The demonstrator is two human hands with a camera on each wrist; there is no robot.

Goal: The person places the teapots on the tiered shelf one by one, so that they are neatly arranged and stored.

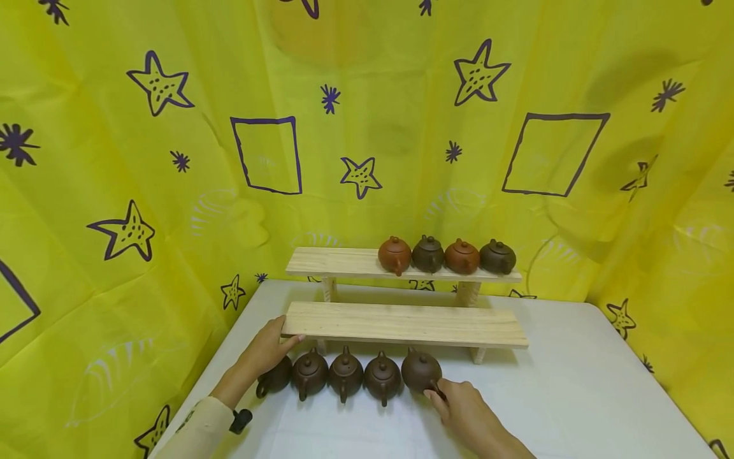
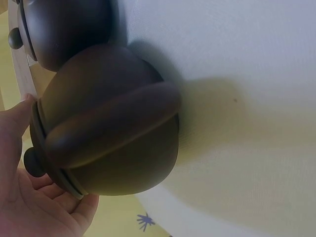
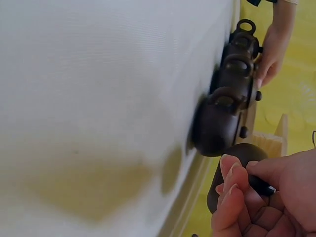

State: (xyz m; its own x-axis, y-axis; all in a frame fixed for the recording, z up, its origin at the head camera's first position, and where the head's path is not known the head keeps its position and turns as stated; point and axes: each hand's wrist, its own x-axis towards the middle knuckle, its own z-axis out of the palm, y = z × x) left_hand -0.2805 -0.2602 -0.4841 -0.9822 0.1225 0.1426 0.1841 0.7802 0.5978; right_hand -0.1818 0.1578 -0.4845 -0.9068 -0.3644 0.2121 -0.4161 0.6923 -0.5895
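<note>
A dark brown teapot (image 1: 421, 371) is at the right end of a front row, its handle pinched by my right hand (image 1: 467, 411). In the right wrist view, the fingers and thumb of that hand close round the same teapot's handle. My left hand (image 1: 269, 347) grips the left end of the lower wooden shelf (image 1: 404, 322), thumb along its front edge. Just under that hand stands the leftmost dark teapot (image 2: 143, 173), partly hidden by the hand in the head view. Between them stand more dark teapots (image 1: 346, 375), handles toward me.
Behind, the upper wooden shelf (image 1: 332, 261) carries reddish-brown teapots (image 1: 394, 254) and dark teapots (image 1: 428, 254) on its right half. Everything stands on a white table (image 1: 573, 382). A yellow patterned curtain (image 1: 395, 127) encloses the back and sides.
</note>
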